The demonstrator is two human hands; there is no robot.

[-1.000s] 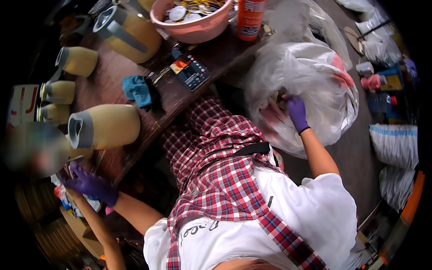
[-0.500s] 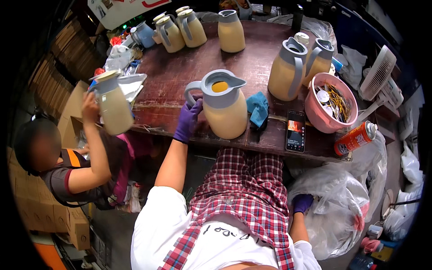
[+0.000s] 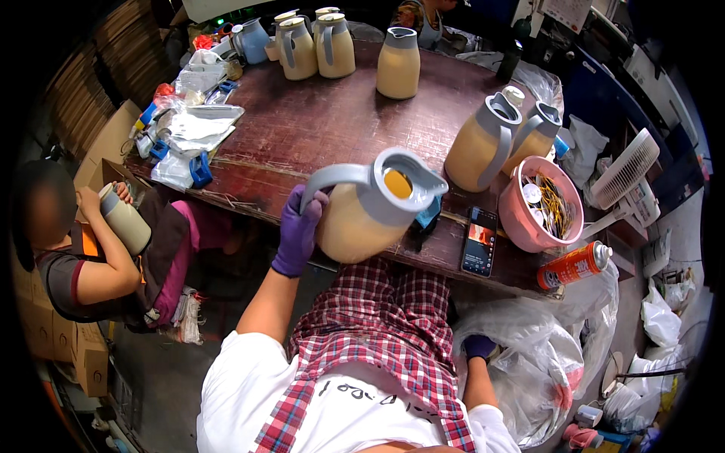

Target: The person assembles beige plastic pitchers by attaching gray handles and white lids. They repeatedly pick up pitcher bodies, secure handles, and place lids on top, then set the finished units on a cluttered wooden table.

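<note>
My left hand (image 3: pixel 296 232), in a purple glove, is closed round the grey handle of a cream-coloured jug (image 3: pixel 353 230). The jug has a grey collar and spout, no lid, and an orange-yellow round inside its mouth. It is tilted and lifted at the table's near edge. Down by my right side, my right hand (image 3: pixel 479 346), also purple-gloved, is at a large clear plastic bag (image 3: pixel 521 370); its fingers are hidden. Behind the held jug lies a blue cloth (image 3: pixel 429 215), partly covered. A phone (image 3: pixel 479 240) with its screen lit lies to the right.
Two open jugs (image 3: pixel 483 143) stand beside a pink bucket (image 3: pixel 517 215) of yellow wire-like pieces. An orange spray can (image 3: pixel 574 266) is at the table's right corner. More jugs (image 3: pixel 334 49) stand far back. At left, a seated co-worker (image 3: pixel 91 249) holds another jug (image 3: pixel 125 220).
My left hand has raised the jug off the tabletop, tilting it and bringing it nearer. The co-worker has lowered the other jug to the lap. My view has shifted slightly.
</note>
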